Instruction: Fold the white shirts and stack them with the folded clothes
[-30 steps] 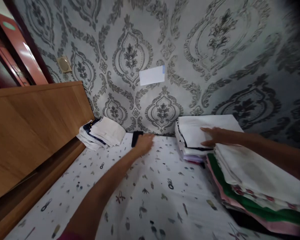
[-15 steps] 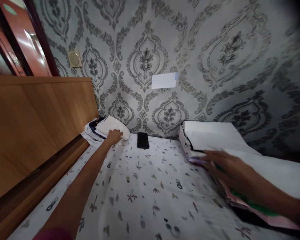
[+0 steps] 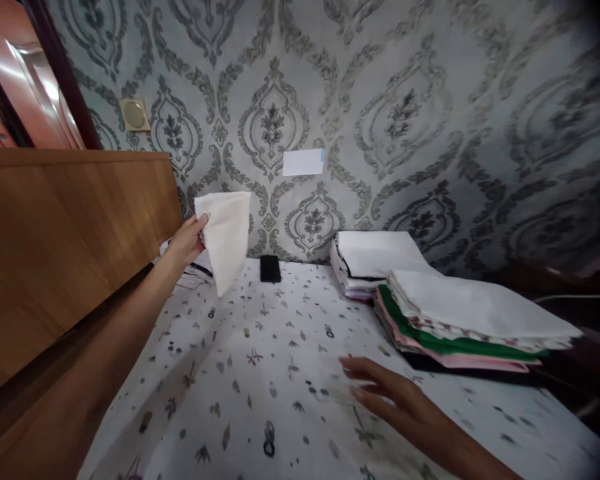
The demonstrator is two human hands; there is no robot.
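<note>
My left hand (image 3: 189, 239) pinches the left edge of a folded white cloth (image 3: 226, 233), which hangs upright above the bed. Behind and below it, partly hidden, lies a small pile of folded clothes (image 3: 195, 275) by the wooden board. My right hand (image 3: 387, 390) hovers over the patterned sheet (image 3: 260, 400), fingers apart and holding nothing, a little blurred. To its upper right rests a stack of folded clothes (image 3: 470, 313) in white, green, pink and black. Another folded stack with white on top (image 3: 380, 252) sits beside it against the wall.
A black phone (image 3: 270, 269) lies on the sheet near the wall. The wooden board (image 3: 75, 233) borders the left side. A white paper (image 3: 303, 162) and a switch (image 3: 135, 115) are on the patterned wall.
My left hand has lifted the white cloth off the left pile. My right hand has left the right stacks and moved down and left over the sheet. The view has shifted rightward.
</note>
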